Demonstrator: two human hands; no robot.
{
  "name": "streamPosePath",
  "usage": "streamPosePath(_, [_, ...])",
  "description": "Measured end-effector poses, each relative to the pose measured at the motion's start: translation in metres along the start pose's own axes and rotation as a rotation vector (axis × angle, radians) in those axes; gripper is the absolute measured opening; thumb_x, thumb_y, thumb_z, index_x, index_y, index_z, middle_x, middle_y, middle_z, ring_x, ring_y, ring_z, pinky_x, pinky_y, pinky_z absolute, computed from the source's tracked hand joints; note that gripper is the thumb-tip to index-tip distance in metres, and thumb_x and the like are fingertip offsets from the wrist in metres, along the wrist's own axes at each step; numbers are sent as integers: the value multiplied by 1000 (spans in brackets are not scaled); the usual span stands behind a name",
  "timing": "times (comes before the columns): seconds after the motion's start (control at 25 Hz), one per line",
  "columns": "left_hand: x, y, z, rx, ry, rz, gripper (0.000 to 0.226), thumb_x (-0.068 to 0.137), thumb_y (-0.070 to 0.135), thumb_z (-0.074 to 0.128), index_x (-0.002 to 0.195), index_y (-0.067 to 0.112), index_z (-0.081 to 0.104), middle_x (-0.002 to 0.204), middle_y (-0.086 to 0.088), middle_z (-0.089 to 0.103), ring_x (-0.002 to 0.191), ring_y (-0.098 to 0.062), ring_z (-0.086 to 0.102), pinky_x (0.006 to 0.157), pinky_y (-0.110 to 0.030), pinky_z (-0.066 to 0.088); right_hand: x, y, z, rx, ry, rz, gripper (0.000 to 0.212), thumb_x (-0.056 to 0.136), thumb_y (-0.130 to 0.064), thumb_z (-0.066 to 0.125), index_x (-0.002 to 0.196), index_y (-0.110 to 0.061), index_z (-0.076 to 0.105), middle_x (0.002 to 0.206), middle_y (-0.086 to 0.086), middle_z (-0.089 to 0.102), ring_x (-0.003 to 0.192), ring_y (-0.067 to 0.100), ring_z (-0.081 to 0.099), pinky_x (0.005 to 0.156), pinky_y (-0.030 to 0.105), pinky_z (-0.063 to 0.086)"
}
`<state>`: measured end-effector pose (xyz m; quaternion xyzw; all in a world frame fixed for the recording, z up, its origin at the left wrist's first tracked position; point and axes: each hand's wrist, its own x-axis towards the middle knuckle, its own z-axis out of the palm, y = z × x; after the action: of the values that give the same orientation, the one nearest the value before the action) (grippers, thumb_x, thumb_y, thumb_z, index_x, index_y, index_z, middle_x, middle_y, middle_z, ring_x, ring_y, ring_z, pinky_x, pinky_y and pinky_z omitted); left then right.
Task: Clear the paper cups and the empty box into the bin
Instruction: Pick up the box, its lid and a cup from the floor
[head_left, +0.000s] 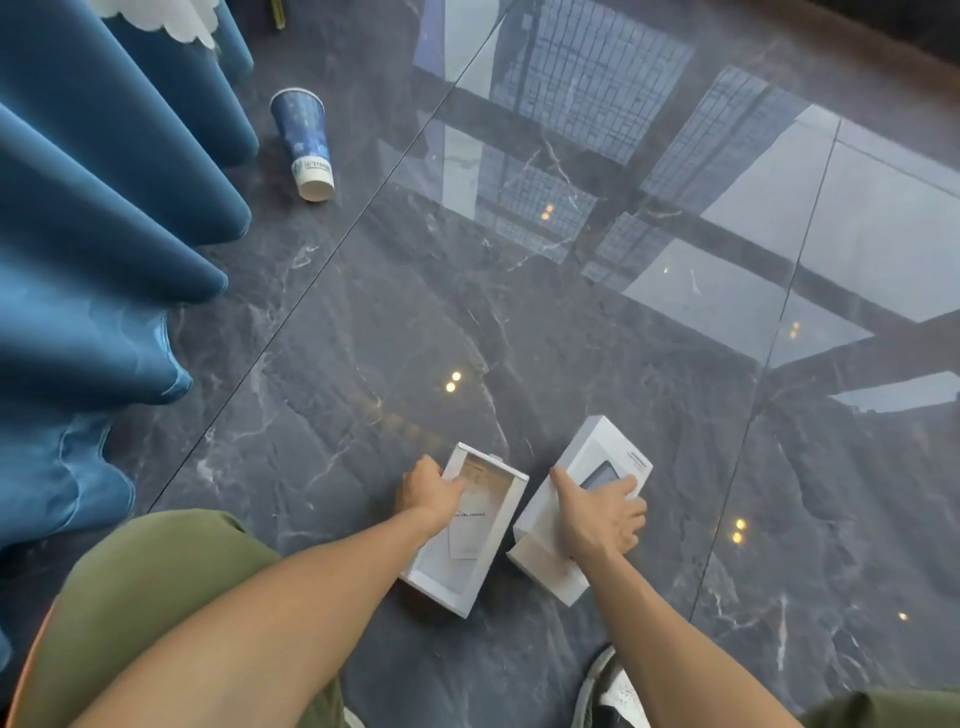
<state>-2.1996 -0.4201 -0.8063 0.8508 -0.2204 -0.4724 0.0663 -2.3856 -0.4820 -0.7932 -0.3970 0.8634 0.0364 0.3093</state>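
Observation:
Two white halves of a box lie side by side on the dark marble floor. The open tray (467, 540) faces up, and my left hand (427, 489) grips its far left rim, fingers curled over the edge. The lid (582, 499) lies to the right with its printed top up; my right hand (602, 512) rests flat on it, fingers spread over its right edge. A blue paper cup (305, 143) lies on its side far off at the upper left, beside the curtain. No bin is in view.
A blue curtain (98, 249) hangs in folds down the whole left side. My knees in green trousers (156, 587) are at the bottom left, and a shoe (605, 691) at the bottom. The glossy floor (571, 322) reflects windows.

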Motion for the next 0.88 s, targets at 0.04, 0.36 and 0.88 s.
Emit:
streamPosePath(0.04, [3, 6, -6, -58, 2, 11, 26, 89, 34, 74, 94, 16, 56, 103, -7, 69, 85, -24, 61, 64, -32, 43, -1, -11, -9, 42, 11, -54, 110, 69, -70, 69, 152, -12, 24, 147, 22, 38, 136, 42, 37, 111, 54, 35])
streamPosePath(0.36, [-9, 65, -100, -769, -78, 50, 35, 77, 40, 77, 98, 11, 76, 84, -9, 80, 72, -25, 74, 71, -38, 63, -58, -121, -74, 112, -218, -691, 101, 60, -80, 67, 141, -25, 40, 134, 1, 44, 130, 24, 42, 108, 40, 40])
streamPosePath(0.88, [-31, 68, -239, -1254, -283, 260, 64, 83, 40, 80, 137, 9, 68, 127, -22, 74, 125, -44, 67, 100, -48, 58, -164, -322, -128, -582, -397, -1182, 61, 91, -41, 72, 146, -26, 52, 143, 7, 55, 125, 25, 56, 96, 35, 47])
